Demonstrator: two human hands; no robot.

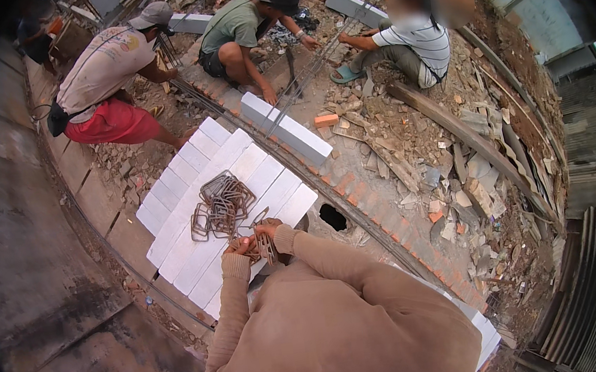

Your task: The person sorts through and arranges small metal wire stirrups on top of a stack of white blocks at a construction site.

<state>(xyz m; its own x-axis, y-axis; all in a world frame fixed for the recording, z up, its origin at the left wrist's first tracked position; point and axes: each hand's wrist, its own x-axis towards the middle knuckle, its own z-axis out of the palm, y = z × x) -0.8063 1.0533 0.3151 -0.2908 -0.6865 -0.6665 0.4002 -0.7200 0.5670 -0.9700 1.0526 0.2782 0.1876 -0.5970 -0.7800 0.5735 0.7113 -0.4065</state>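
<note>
Both of my hands are close together over the near part of a stack of white lightweight blocks (176, 245). My left hand (239, 246) is closed on several rusty rebar stirrups (266, 249), bent steel rods in a rectangular shape. My right hand (268, 227) grips the same bunch from its other side, fingers wrapped round the rods. Just beyond my hands, a tangled pile of similar stirrups (228, 194) lies on top of the blocks. My fingertips are too small to make out in detail.
Three people crouch or bend ahead around long steel bars (315, 74) resting on a white block (284, 129). A dark hole (332, 217) opens right of the stack. Rubble and a timber beam (468, 133) lie at right; a concrete wall (32, 238) stands at left.
</note>
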